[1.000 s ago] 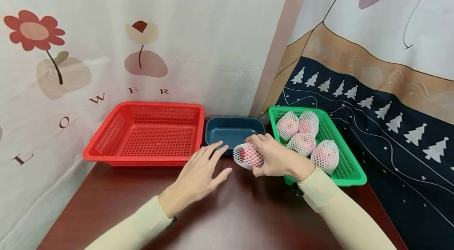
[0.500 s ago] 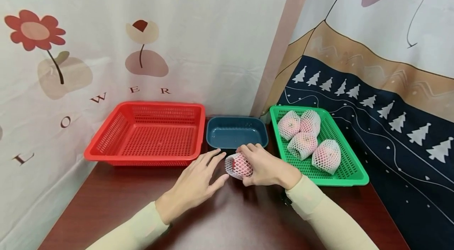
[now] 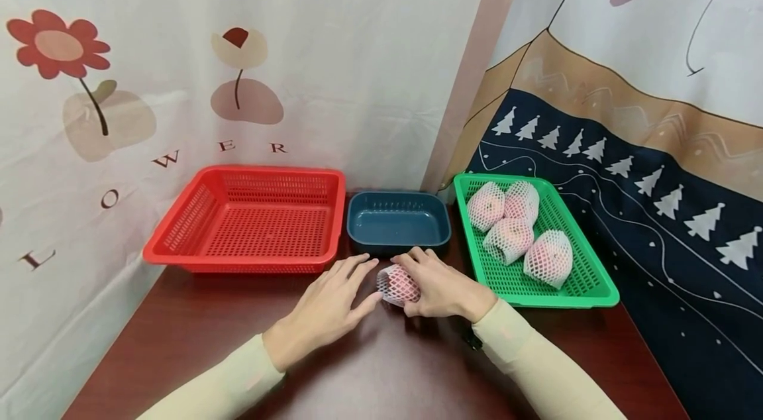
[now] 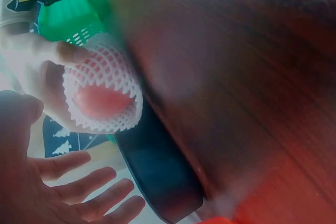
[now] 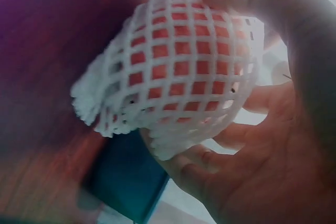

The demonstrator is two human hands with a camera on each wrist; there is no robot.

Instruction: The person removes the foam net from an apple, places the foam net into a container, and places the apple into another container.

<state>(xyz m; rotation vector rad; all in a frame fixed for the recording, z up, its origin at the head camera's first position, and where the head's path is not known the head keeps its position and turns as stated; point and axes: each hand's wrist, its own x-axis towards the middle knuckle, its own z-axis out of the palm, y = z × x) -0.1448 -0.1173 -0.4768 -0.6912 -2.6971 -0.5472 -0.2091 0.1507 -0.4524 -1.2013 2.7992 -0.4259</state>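
Observation:
A round red fruit in a white foam net (image 3: 398, 285), apparently an apple, is gripped by my right hand (image 3: 444, 287) in front of the blue bin. From the right wrist view, the thumb lies on one side of the netted fruit (image 5: 184, 66) and the fingers on the other. The net's open end faces left, and smooth red skin of the fruit (image 4: 102, 102) shows through it in the left wrist view. Close by on the left, my left hand (image 3: 328, 307) has its fingers spread and holds nothing. A small gap separates it from the net (image 4: 115, 69).
Behind the hands stands a small dark blue bin (image 3: 399, 239) with nothing visible inside. A red perforated basket (image 3: 244, 267) is at the left. At the right, a green basket (image 3: 584, 284) holds several netted fruits (image 3: 548, 259). A patterned curtain (image 3: 357, 62) hangs behind the brown table (image 3: 381, 373).
My right hand has brought the netted fruit left and down, away from the green basket and toward the left hand. The left hand has shifted only slightly.

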